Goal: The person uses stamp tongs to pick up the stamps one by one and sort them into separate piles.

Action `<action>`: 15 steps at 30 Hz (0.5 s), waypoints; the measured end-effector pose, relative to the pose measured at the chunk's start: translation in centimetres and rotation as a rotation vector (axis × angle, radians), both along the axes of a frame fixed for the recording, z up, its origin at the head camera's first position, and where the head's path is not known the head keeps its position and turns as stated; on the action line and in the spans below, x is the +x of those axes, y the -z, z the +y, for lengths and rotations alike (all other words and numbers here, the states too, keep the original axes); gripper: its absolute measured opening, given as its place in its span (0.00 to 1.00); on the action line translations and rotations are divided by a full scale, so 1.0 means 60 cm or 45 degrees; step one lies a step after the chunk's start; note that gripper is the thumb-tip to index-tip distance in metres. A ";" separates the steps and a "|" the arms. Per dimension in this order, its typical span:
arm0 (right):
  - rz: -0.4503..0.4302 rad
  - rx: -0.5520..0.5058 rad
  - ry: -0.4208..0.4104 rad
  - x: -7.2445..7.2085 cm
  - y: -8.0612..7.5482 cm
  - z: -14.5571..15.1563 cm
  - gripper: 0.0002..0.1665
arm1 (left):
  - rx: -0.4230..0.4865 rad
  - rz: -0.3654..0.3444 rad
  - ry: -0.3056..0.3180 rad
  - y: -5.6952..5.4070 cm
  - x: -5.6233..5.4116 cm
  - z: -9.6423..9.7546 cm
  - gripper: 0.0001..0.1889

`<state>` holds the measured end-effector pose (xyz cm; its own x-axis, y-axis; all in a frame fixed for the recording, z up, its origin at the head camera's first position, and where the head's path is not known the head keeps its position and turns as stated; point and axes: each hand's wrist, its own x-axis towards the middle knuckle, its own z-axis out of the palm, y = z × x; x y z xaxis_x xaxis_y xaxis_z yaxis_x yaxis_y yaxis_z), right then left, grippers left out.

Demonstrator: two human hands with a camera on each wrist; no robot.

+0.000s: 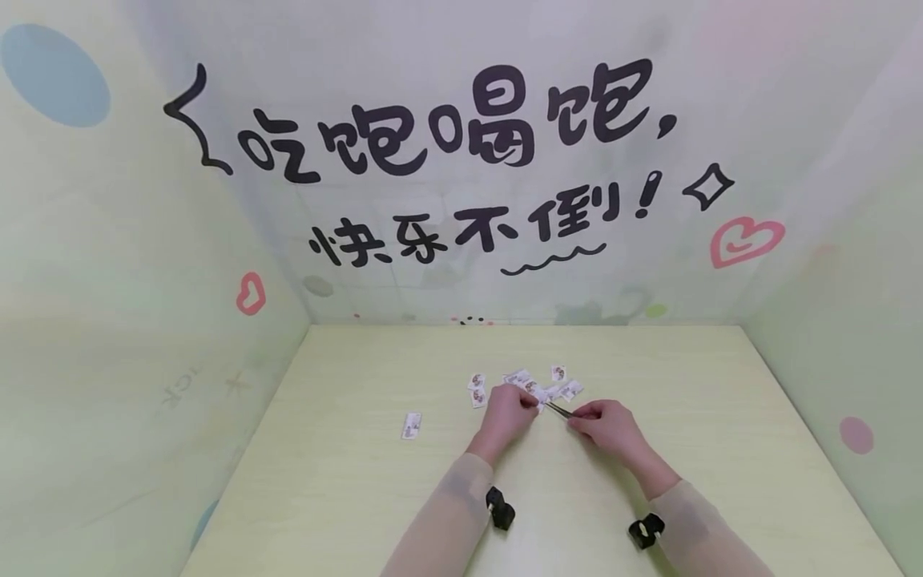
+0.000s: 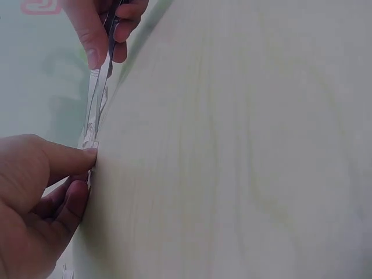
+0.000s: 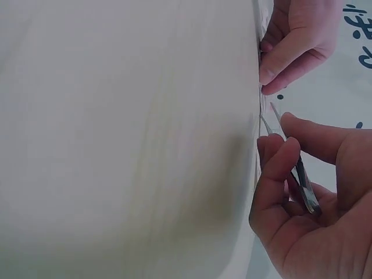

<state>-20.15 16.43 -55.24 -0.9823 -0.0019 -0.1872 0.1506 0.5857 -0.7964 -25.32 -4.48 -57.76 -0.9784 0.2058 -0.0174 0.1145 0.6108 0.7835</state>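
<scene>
Steel tweezers (image 2: 103,78) level with a pinched white piece (image 2: 93,145)!

And here at the middle of the table (image 1: 346,369), the tweezers point straight in, their two tips slightly apart, right by that white piece; whether they touch it, nobody can tell from here. The right hand (image 1: 613,429) grips the tweezers, thumb and fingers closed round the shanks. Across from it, the left hand (image 1: 507,414) pinches the piece between thumb and forefinger, a corner peeping past the thumb.

Just beyond the fingers lies a loose heap (image 1: 530,385) of small printed pieces, some overlapping. One card (image 1: 558,373) sits behind it, two more (image 1: 477,397) to its left, and out wider a lone strip (image 1: 411,425) rests by itself on the pale wood.

Back along the arms: long beige sleeves (image 1: 443,521), a black device (image 1: 500,510) at each wrist. Behind it all rises the pale back wall (image 1: 404,292), with big black lettering (image 1: 505,116) and a pink heart (image 1: 714,247) on its right.
</scene>
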 end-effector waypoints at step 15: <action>0.033 0.000 0.001 -0.011 -0.003 -0.011 0.12 | 0.032 0.001 0.004 -0.004 -0.002 -0.004 0.04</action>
